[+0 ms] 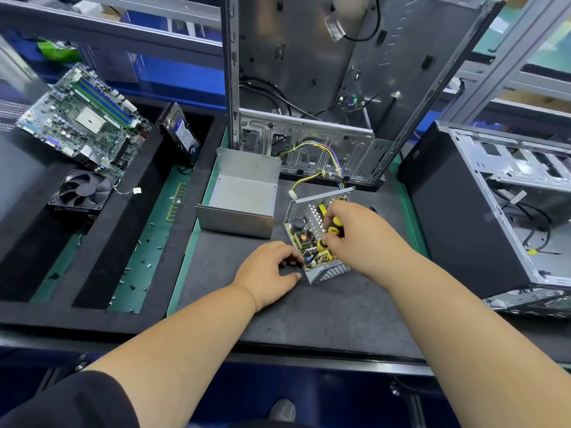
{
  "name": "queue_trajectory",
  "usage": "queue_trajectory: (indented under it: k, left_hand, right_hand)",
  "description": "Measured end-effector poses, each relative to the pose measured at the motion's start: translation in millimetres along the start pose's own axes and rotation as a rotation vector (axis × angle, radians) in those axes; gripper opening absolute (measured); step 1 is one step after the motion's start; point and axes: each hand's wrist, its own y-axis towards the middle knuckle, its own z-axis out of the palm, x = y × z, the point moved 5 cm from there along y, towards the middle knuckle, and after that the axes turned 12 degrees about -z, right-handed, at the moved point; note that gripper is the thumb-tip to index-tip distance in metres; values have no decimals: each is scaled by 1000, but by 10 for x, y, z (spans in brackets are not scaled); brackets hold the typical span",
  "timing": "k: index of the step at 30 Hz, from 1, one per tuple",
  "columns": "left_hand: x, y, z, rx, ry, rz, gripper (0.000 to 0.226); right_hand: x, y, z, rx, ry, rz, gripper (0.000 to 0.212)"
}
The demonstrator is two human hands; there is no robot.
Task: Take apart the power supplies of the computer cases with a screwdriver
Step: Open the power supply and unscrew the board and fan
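An opened power supply (312,233) lies on the dark mat in the middle of the bench, its circuit board and perforated metal walls exposed. My right hand (355,236) grips a yellow and black screwdriver (332,225) that points down into the board. My left hand (267,271) rests on the mat and holds the supply's near left corner with curled fingers. The supply's removed metal cover (241,196) sits just to the left behind it. Coloured cables (321,173) run from the supply into the upright open computer case (340,88) behind.
A second computer case (494,211) lies at the right. To the left sit a motherboard (83,118), a hard drive (180,134), a fan (83,191) and a memory stick (176,201). Several loose screws (145,257) lie in the green tray strip.
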Motion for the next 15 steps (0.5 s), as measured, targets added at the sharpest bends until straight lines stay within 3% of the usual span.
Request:
queue_trajectory:
  k: [3, 7, 15]
  left_hand:
    - [2, -4, 4, 0, -8, -2, 28]
    - [4, -9, 12, -1, -6, -1, 30]
    - [-5, -1, 8, -3, 5, 5, 27]
  right_hand:
    - [-1, -9, 2, 0, -66, -7, 8]
    - [9, -7, 4, 30, -208, 6, 35]
    - [2, -4, 5, -15, -48, -24, 13]
